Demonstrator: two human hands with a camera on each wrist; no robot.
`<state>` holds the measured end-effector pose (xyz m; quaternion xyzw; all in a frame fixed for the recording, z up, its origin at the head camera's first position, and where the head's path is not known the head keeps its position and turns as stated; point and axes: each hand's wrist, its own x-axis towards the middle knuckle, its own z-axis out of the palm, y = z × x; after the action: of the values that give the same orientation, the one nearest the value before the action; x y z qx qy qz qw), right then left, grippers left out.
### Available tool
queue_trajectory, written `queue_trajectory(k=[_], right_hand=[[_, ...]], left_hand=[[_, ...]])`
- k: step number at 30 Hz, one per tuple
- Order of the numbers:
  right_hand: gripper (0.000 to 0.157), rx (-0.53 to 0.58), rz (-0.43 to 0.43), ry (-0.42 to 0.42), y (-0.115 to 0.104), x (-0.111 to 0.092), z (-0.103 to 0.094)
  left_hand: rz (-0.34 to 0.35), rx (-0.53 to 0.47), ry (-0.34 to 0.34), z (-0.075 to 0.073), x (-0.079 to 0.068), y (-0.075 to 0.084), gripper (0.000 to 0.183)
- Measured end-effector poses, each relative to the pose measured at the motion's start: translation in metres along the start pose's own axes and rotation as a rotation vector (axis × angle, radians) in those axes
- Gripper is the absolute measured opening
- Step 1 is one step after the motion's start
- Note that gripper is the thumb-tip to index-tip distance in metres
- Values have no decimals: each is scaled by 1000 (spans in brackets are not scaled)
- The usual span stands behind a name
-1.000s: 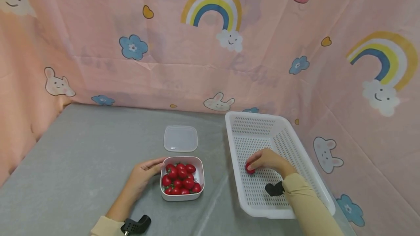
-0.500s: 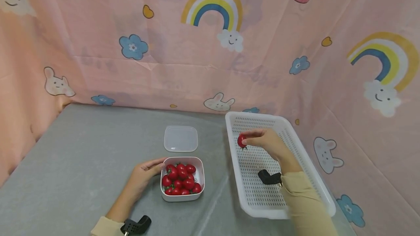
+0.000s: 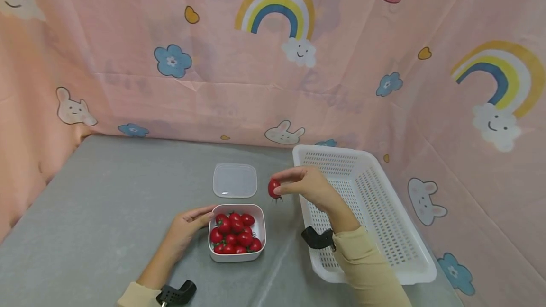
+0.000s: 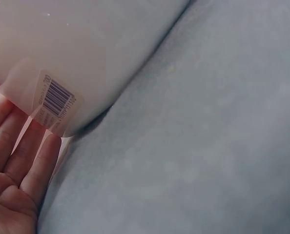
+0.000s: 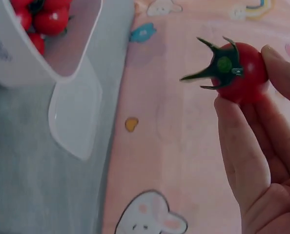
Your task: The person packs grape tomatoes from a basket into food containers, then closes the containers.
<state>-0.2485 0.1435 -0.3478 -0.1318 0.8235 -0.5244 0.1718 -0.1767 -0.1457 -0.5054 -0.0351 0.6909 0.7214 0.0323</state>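
Note:
A cherry tomato with a green calyx is pinched between the thumb and fingers of my right hand, held up between the white box and the basket. The right wrist view shows this tomato close, its leafy end away from the palm. My left hand rests against the left side of the white box, fingers nearly straight in the left wrist view, touching the wall by a barcode label. Several red cherry tomatoes lie inside the box.
Behind the box a translucent lid lies flat on the grey table. A white perforated basket stands at the right, partly under my right forearm. Pink printed cloth hangs along the back and sides.
My right hand has lifted the cherry tomato out of the basket and carried it left, past the basket's left rim. The left hand and the box have stayed in place.

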Motion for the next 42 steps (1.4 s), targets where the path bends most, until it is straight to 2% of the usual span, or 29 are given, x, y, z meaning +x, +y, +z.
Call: queue_trajectory(k=[6,11,15,19,23,27,32,42], right_hand=[[32,-28,-9,18,-11,0,33],[30,-61,-7,59,-19,-2,52],[28,-171,-8,113,-19,-2,65],[26,-292,-45,145,-15,-3,81],[25,-354,-70,181,-8,-6,95],[23,-346,-58,222,2,-5,103],[23,-338,-49,228,12,-1,107],[26,-359,-6,190,20,3,109]], left_hand=[[-2,8,5,0,-1,0,39],[-3,9,1,0,0,0,38],[-7,9,1,0,0,1,39],[-24,21,12,-2,0,1,39],[-45,36,24,-2,0,2,39],[-53,45,20,-1,1,2,39],[-53,34,27,-1,1,1,38],[-28,20,10,-1,1,0,39]])
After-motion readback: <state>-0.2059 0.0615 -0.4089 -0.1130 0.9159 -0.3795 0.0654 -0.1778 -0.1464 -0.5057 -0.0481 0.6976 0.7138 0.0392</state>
